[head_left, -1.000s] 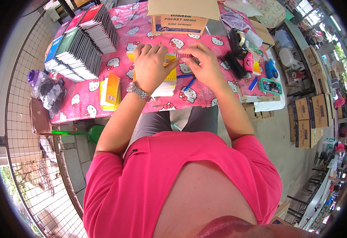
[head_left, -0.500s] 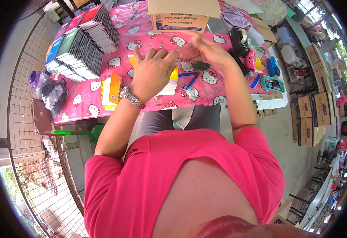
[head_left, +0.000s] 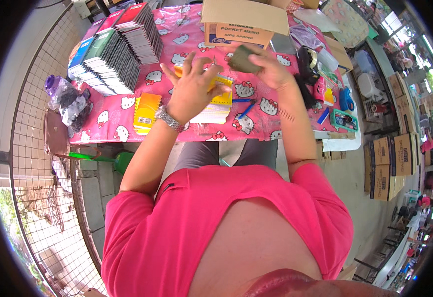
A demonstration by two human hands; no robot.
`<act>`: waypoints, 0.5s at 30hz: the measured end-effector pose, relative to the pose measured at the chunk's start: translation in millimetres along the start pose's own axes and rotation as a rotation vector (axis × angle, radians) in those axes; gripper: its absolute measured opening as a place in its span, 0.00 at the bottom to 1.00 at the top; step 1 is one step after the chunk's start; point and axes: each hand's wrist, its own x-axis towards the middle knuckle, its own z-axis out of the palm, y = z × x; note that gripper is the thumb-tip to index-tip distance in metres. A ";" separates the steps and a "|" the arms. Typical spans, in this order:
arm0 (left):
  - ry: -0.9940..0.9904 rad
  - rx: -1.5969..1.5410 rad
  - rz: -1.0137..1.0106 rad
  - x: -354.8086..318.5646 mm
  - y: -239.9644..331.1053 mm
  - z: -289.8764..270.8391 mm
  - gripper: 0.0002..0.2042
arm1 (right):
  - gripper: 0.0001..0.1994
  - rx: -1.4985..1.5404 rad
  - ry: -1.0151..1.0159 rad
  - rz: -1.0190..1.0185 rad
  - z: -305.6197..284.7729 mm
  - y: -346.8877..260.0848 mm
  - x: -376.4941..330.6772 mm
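Pinching a small dark olive pad between thumb and fingers, the right hand is holding it up just in front of the cardboard box. Beside it, the left hand is hovering with fingers spread wide, gripping nothing, over a stack of yellow notepads lying beneath it. 2 blue pens are lying just right of that stack, and rows of spiral notebooks are standing well left of the left hand.
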 end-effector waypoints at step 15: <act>-0.018 -0.230 -0.064 5.1 -20.0 -4.2 0.21 | 0.26 -0.211 -0.260 0.182 5.6 -39.5 9.6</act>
